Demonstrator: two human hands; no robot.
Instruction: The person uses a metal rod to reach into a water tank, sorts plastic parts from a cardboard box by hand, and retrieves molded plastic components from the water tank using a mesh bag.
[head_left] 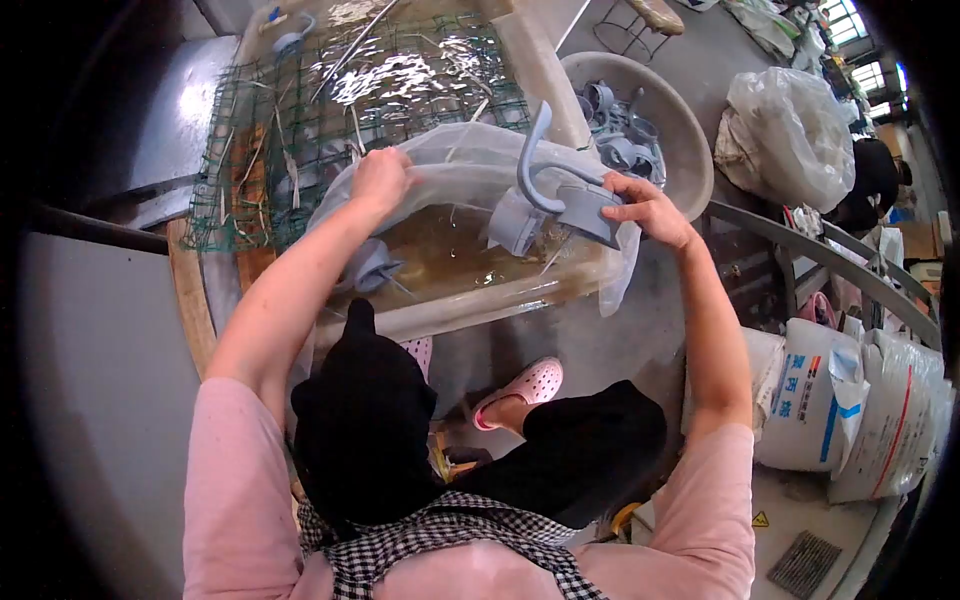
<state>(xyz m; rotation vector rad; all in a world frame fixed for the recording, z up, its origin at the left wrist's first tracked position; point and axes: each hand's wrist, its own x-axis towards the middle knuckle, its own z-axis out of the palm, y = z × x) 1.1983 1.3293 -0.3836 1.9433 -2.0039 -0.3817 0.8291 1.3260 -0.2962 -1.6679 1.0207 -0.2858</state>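
Observation:
My left hand (383, 178) is closed on the rim of a clear plastic bag (455, 143), which spreads over the near end of a water-filled tub (440, 318). My right hand (645, 208) grips a grey plastic part (588, 212) at the bag's right side, thumb on top. This piece has a wide curved band, and a long hooked arm (530, 165) rises beside it. Another grey part (370, 266) lies at the left, below my left forearm. How many pieces the right hand holds is hard to tell.
Green netting (270, 150) covers the tub's left side. A round basin (690, 140) with several grey parts stands at the right. Beyond it are a large filled plastic bag (795, 130), a metal rail (830, 250) and white sacks (810, 395).

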